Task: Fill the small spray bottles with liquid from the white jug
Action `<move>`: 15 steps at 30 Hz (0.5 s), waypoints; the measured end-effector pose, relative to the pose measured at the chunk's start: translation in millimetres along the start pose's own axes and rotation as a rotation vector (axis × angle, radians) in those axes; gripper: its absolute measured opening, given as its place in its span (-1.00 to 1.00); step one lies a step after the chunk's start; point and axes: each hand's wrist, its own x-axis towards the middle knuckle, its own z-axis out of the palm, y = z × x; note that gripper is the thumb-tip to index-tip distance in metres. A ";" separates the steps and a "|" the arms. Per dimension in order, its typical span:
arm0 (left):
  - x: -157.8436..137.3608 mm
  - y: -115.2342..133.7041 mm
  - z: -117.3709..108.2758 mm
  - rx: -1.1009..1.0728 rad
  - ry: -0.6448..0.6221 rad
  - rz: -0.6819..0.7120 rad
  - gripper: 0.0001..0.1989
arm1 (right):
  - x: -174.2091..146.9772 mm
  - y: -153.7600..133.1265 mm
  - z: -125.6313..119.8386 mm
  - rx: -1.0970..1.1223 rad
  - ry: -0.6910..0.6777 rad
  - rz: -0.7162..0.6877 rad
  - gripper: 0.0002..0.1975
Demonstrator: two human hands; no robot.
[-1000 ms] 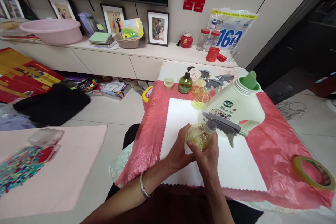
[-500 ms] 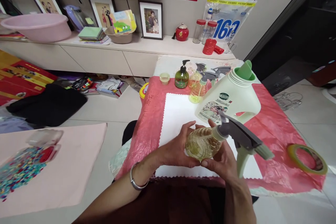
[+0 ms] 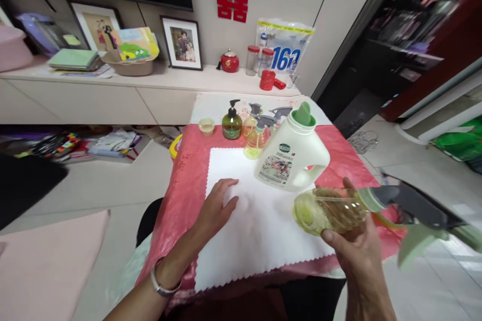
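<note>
A clear spray bottle (image 3: 327,210) with yellowish liquid lies tilted almost sideways in my right hand (image 3: 357,246), its grey trigger head (image 3: 417,205) pointing right. My right fingers wrap the bottle's body, thumb in front. My left hand (image 3: 218,208) is off to the left over the white scallop-edged sheet (image 3: 252,241), empty, thumb and fingers apart. Behind the spray bottle stands a large white detergent jug (image 3: 289,155) with a green spout (image 3: 303,114). Left of the jug are more spray bottles (image 3: 255,143), a green pump bottle (image 3: 231,123) and a small cup (image 3: 206,126).
Red plastic (image 3: 169,210) covers the table under the sheet. A yellow tape roll (image 3: 389,223) is partly hidden behind my right hand and the bottle. Along the wall, a low cabinet (image 3: 165,80) holds picture frames, jars (image 3: 252,60) and a red pot (image 3: 229,61).
My left hand has let go of the spray bottle and moved left. My right hand has carried the bottle right and tipped it further over. The view has shifted right.
</note>
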 end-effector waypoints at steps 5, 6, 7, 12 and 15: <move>10.2 -37.8 9.4 0.432 0.085 0.211 -0.66 | 56.1 -15.8 -42.0 -0.154 0.293 -0.229 0.04; 10.2 -42.6 12.5 0.494 0.100 0.234 -0.66 | 74.0 -13.6 -51.2 -0.208 0.363 -0.241 -0.03; 9.6 -46.1 15.4 0.550 0.117 0.252 -0.67 | 92.9 -9.8 -59.9 -0.268 0.384 -0.236 -0.09; 5.8 -48.8 24.0 0.729 0.189 0.328 -0.69 | 182.0 22.3 -83.6 -0.383 0.428 -0.262 -0.07; 5.4 -45.5 23.5 0.799 0.210 0.377 -0.69 | 221.2 43.8 -80.7 -0.385 0.404 -0.254 0.03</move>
